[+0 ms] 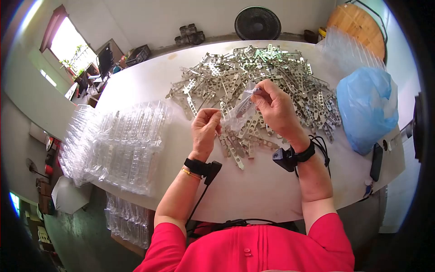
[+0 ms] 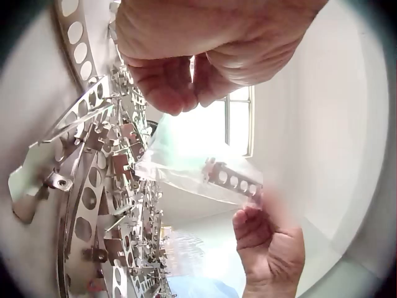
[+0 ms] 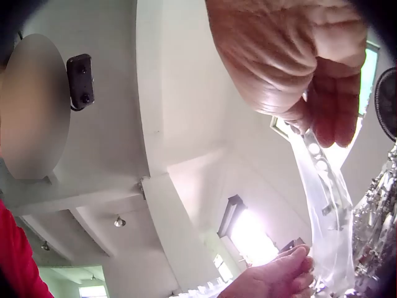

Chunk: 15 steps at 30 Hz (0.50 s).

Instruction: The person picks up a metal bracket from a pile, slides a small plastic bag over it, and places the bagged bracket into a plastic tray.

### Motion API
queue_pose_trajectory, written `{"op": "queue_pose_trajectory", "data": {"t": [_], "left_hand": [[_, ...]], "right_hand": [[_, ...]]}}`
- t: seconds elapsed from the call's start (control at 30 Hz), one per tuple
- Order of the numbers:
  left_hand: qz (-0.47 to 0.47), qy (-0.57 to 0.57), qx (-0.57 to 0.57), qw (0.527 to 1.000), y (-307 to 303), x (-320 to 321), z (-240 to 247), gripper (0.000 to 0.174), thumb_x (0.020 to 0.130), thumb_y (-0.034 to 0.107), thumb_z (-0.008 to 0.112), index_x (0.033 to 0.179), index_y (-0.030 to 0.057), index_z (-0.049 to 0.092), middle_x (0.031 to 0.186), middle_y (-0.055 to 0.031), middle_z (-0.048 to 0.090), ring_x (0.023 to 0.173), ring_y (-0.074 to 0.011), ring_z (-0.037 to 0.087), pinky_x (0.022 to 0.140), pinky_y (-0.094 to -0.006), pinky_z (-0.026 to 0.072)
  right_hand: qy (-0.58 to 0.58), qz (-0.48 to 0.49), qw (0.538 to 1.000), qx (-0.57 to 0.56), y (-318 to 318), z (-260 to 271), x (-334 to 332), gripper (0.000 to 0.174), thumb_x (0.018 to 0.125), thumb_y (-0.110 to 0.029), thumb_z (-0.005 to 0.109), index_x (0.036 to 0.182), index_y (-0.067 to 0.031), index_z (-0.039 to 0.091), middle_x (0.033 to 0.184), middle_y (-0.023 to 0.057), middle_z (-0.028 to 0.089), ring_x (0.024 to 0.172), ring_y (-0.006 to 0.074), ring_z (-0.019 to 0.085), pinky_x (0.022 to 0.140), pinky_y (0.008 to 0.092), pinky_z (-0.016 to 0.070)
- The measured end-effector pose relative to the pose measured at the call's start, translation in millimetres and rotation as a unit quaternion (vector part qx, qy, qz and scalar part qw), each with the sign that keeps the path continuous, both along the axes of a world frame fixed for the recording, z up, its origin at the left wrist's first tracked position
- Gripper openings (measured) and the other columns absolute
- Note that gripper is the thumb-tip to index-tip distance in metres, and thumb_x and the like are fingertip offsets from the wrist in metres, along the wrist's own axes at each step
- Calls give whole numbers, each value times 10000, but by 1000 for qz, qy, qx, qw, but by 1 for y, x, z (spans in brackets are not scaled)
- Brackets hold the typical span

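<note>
A clear plastic bag (image 1: 240,111) hangs between the two hands above the metal pile. The right hand (image 1: 277,109) pinches its upper end together with a perforated metal strip, which shows through the plastic in the left wrist view (image 2: 232,181). With thumb and fingertips together, the left hand (image 1: 205,131) holds the bag's other end; in the left wrist view its fingertips (image 2: 180,102) meet near the film. The right wrist view shows the bag (image 3: 329,223) stretched downward from the right hand (image 3: 298,68) towards the left hand (image 3: 273,279).
A heap of perforated metal strips (image 1: 272,68) covers the table's middle and back. Stacked clear plastic trays (image 1: 127,145) stand at the left. A blue plastic bag (image 1: 367,106) sits at the right, with clear plastic packaging (image 1: 349,50) behind it and a black object (image 1: 376,162) in front.
</note>
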<state>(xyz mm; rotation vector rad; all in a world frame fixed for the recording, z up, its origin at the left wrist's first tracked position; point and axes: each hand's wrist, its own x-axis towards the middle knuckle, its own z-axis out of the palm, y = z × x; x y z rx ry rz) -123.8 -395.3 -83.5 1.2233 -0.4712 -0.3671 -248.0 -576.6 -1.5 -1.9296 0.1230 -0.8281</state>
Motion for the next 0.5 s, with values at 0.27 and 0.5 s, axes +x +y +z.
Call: {"op": "queue_pose_trajectory", "data": {"t": [0.27,0.5], "left_hand": [[-48,-273,144,950,-17,-19,48,183,955,115,650,1127,49,648,864,15,612,768,-50,576,658,-211,480],[-113,-306,164,931,-12,-19,67,132,931,86,670,1030,-1,664,863,-8,635,789,-61,590,694,-230,498]], "right_hand": [[-4,3,998,-63,2,9,-7,144,900,-27,645,1002,-26,543,842,144,674,775,239,684,674,338,520],[-21,63,997,44,8,19,-12,88,906,-8,624,962,-30,561,765,39,615,666,100,587,597,287,486]]}}
